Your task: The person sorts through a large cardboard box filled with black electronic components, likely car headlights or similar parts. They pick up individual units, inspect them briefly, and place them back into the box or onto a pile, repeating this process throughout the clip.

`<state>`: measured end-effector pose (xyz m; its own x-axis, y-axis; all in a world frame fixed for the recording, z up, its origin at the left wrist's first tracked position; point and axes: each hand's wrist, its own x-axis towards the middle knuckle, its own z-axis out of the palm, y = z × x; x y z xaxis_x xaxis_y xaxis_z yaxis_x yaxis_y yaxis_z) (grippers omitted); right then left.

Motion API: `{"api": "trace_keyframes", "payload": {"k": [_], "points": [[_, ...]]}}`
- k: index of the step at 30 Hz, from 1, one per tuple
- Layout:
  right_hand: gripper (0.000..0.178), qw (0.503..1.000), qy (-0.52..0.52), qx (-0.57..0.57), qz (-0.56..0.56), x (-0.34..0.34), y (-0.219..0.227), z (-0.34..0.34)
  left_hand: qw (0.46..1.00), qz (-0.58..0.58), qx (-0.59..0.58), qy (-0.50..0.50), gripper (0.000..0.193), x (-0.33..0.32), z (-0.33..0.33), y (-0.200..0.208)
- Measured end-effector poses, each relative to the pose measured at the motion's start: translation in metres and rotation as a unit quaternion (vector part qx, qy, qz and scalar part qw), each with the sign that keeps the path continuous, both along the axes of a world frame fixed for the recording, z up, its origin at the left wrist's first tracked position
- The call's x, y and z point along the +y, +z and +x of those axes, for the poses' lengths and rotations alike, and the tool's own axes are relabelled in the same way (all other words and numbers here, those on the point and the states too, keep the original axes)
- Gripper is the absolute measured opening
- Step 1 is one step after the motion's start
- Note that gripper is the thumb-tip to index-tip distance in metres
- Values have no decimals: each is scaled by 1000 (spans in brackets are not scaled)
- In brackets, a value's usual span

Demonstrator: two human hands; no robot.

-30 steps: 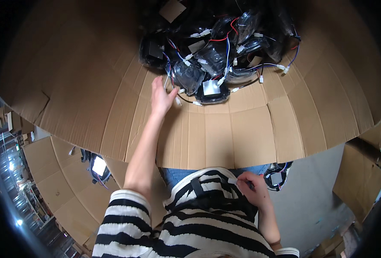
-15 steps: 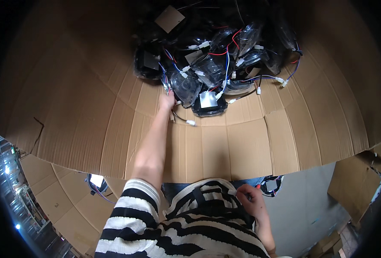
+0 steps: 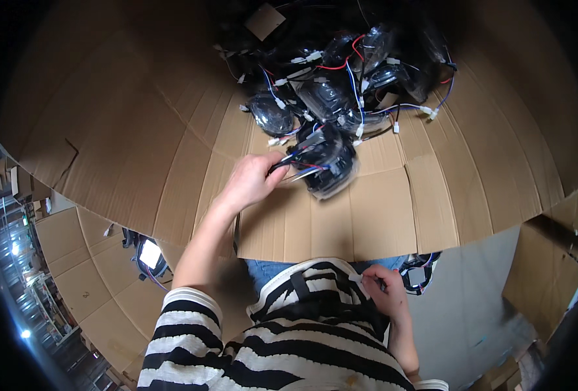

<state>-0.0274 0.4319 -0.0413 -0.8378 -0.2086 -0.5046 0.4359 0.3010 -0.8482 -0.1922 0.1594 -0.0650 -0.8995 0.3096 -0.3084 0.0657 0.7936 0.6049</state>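
Observation:
My left hand (image 3: 253, 179) is closed round the wires of a black lamp-like unit (image 3: 328, 159) in clear plastic. The unit hangs to the right of the hand, slightly blurred, over the bare floor of a large cardboard box (image 3: 295, 225). Blue, white and red wires run between hand and unit. Past it lies a pile of similar units, the nearest being a clear-covered one (image 3: 271, 114) on the left. My right hand (image 3: 385, 290) is by my waist, at the hem of my striped shirt (image 3: 315, 306). Its fingers are curled in, and what they pinch, if anything, is hidden.
The box wall bends up on both sides. Loose white connectors (image 3: 426, 112) and wires trail from the pile. A flat cardboard piece (image 3: 265, 21) lies at the back. Outside the box, one unit (image 3: 151, 254) lies at lower left and another (image 3: 419, 274) near my right hand.
My left hand has drawn back from the pile's left front and lifted a unit out, swinging it to the right. My right hand has barely moved.

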Motion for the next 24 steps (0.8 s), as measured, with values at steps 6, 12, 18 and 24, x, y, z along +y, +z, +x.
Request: {"api": "trace_keyframes", "payload": {"k": [6,12,18,24], "points": [[1,1000,-2,2,-18,2,1,5,968,72,-236,-42,21,7,32,-16],[1,999,5,1,-49,-1,2,6,949,129,-284,43,23,-6,44,-44],[1,999,8,2,-53,0,0,8,897,274,-327,116,31,-27,8,-26],[1,998,21,-5,-58,-1,3,3,790,498,-348,85,53,-30,-7,-44]]}}
